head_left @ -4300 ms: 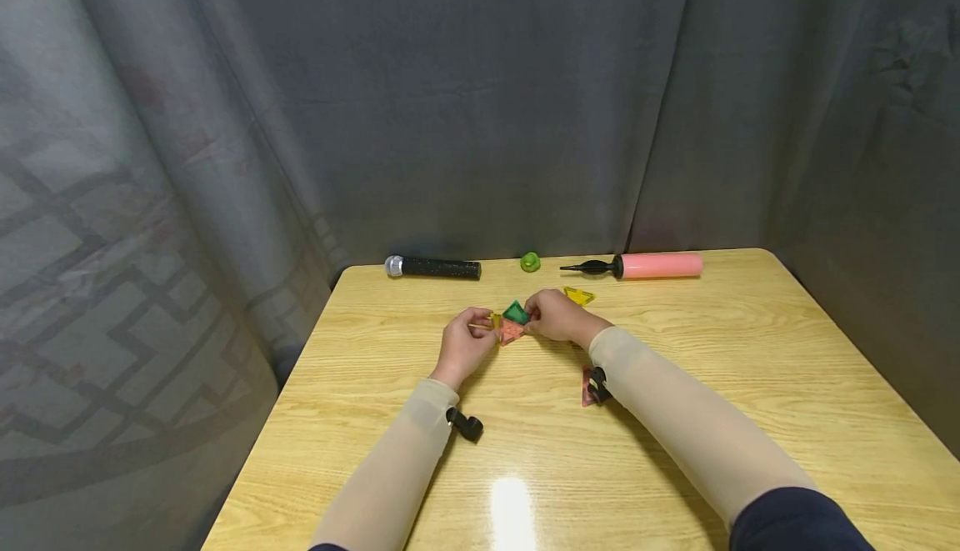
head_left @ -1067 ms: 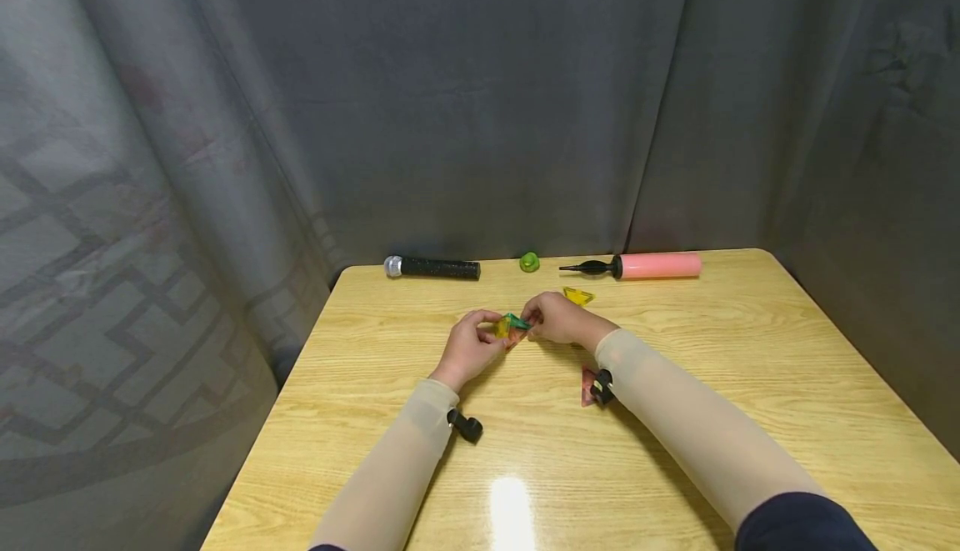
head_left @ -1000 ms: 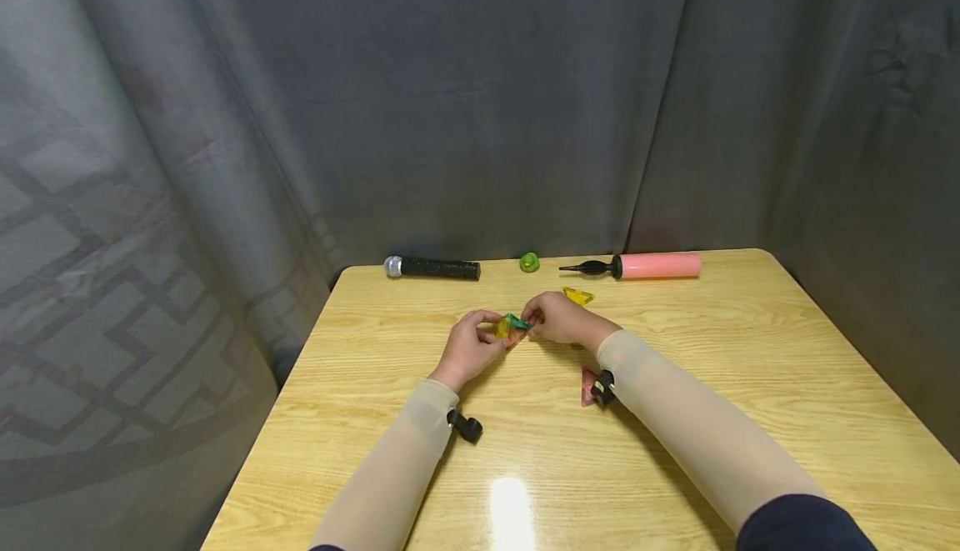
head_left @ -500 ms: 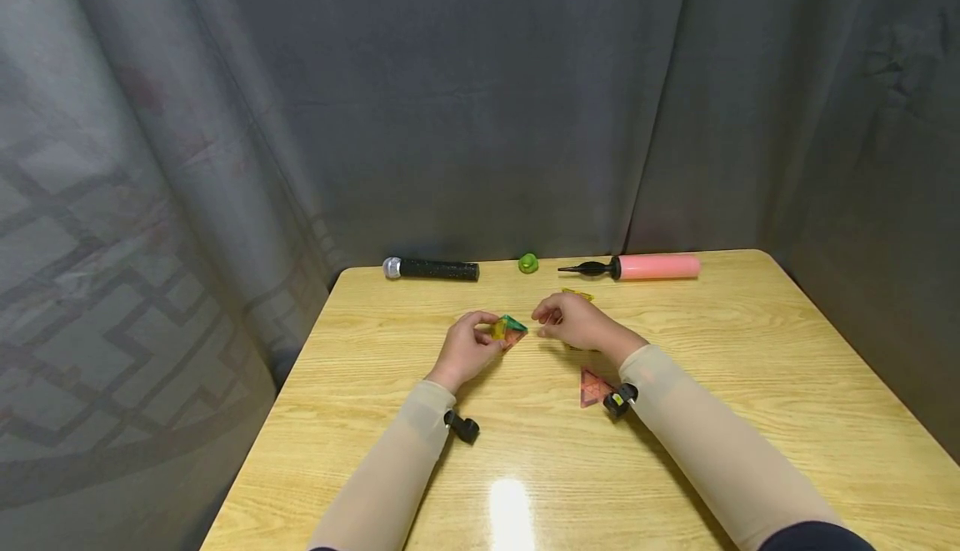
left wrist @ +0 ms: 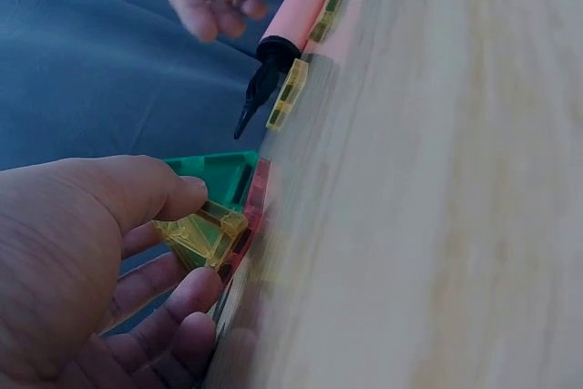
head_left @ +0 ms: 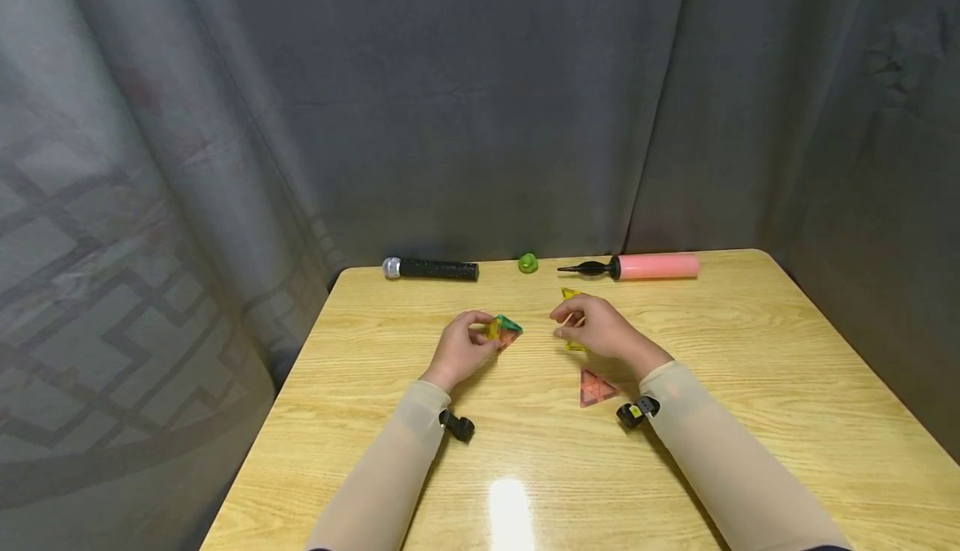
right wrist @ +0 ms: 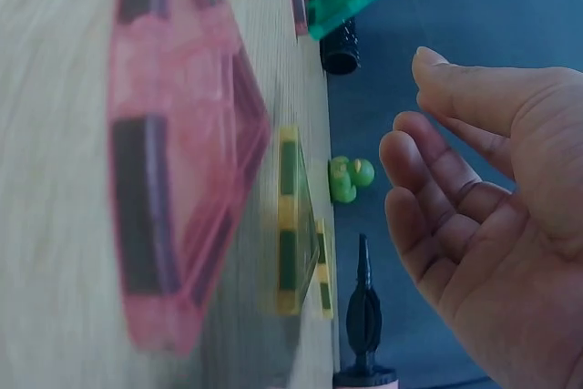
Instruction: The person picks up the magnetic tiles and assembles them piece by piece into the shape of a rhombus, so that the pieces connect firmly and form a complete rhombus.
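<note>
My left hand [head_left: 459,351] pinches a translucent yellow triangular magnetic tile [left wrist: 221,236] between thumb and fingers. Joined to it are a green triangular tile [left wrist: 219,173], leaning inward, and a pink tile [left wrist: 261,190] low against the table, as the left wrist view shows. My right hand [head_left: 603,333] hovers with loosely bent fingers and nothing in them. Below it in the head view are a yellow triangular tile [head_left: 574,346], partly covered by the hand, and another yellow tile [head_left: 568,293] just behind. A loose pink triangular tile [head_left: 595,388] lies flat nearer me.
Along the back edge of the wooden table [head_left: 375,451] lie a black microphone [head_left: 438,269], a small green toy [head_left: 528,263] and a pink hand pump [head_left: 658,266] with a black nozzle. Grey curtains [head_left: 480,101] hang behind and at both sides.
The green tile has tilted up from lying flat to lean against the yellow one. My right hand has let go and moved right, over the yellow tiles. The joined tiles have shifted slightly left.
</note>
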Available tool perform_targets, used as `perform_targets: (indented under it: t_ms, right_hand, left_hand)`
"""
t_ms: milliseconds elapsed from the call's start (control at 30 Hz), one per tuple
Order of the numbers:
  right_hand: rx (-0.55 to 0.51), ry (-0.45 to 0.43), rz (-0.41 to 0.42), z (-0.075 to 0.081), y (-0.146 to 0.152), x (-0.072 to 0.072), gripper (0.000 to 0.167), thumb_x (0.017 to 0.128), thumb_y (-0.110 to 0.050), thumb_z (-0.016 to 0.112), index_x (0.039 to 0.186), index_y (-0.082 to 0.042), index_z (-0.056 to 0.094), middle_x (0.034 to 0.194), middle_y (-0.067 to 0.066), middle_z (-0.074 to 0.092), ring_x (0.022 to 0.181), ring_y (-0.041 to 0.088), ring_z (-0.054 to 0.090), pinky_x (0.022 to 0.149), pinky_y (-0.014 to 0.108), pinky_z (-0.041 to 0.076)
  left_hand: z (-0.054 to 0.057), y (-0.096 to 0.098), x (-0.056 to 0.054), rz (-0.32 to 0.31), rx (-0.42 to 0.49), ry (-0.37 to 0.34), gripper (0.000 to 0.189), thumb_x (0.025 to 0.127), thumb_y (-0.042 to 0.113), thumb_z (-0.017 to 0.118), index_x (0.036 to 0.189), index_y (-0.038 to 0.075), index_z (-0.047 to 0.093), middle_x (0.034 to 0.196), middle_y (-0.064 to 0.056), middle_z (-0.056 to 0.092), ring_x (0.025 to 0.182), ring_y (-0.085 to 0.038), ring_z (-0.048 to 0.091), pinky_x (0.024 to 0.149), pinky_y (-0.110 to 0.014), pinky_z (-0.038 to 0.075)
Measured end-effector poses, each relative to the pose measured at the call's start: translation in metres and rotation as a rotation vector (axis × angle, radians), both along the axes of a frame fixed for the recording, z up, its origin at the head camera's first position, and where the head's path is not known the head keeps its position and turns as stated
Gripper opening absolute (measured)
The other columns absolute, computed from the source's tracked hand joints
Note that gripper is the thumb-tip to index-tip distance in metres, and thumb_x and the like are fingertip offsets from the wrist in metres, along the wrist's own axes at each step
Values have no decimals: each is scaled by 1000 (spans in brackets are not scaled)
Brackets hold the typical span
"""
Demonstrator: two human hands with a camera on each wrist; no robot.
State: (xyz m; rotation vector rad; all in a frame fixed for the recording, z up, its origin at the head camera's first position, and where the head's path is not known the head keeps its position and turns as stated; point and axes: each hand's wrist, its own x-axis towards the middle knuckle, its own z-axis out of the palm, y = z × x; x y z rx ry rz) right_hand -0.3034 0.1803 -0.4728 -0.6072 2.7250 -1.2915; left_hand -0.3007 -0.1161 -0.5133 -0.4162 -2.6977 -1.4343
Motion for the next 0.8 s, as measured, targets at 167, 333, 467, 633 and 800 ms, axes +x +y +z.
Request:
perform_targets:
  t_ms: [167, 333, 467, 633, 800]
  right_hand:
    - [-32, -6, -32, -3, 10, 1, 31, 97, -16, 78, 125, -4, 73, 122, 16, 70, 100, 26, 65, 79, 40, 57]
    - [-18, 0, -65, -8, 21, -2, 30, 97, -17, 78, 125, -5, 73, 122, 14, 70, 102, 26, 65, 81, 39, 57]
    - [-25, -10, -89, -11, 28, -5, 31, 97, -17, 78, 124, -4, 73, 121, 13, 69, 103, 27, 65, 83, 40, 57]
    - [-57, -35, -91, -17, 35, -9, 31, 97, -14, 78, 125, -2, 73, 123, 17, 69, 106, 31, 66, 85, 40, 57]
    - [-64, -59, -94, -21, 39, -10, 30, 96, -10, 78, 125, -2, 73, 123, 15, 69, 105, 30, 67, 88, 41, 56]
  left_hand:
    - [1, -3, 0, 14, -6, -3, 40, 92, 13, 83, 129, 14, 68, 128, -4, 63, 88, -14, 65, 73, -28, 57]
    - [1, -7, -1, 18, -6, -17, 41, 92, 14, 83, 129, 14, 67, 129, -5, 63, 90, -16, 65, 74, -29, 56]
    - [1, -12, -3, 31, -3, -21, 41, 92, 13, 83, 129, 16, 67, 127, -4, 64, 89, -17, 65, 73, -31, 56]
    - [1, -18, -6, 43, -2, -21, 41, 91, 16, 85, 128, 18, 68, 127, -4, 64, 89, -16, 64, 73, -33, 56]
    - [-1, -25, -8, 50, 12, -25, 41, 89, 17, 86, 126, 19, 68, 129, -3, 65, 88, -15, 64, 73, -32, 56]
